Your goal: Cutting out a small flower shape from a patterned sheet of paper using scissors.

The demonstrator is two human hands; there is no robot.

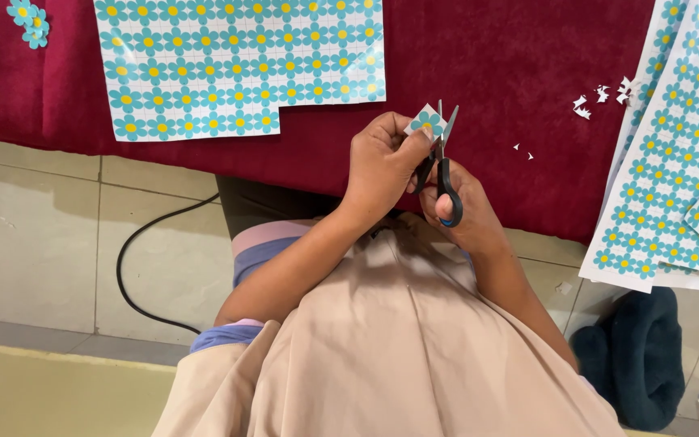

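Note:
My left hand (382, 162) pinches a small square of paper with a blue flower (425, 121) printed on it, held above the edge of the red cloth (495, 73). My right hand (467, 214) grips black-handled scissors (443, 166); their blades point up and close on the paper square's right side. Both hands sit close together over my lap.
A large sheet of blue flower prints (240, 61) lies on the cloth at upper left, more sheets (677, 170) overhang at right. Cut flowers (28, 20) lie top left, paper scraps (600, 97) upper right. A black cable (135, 267) and a dark bag (637, 356) are on the tiled floor.

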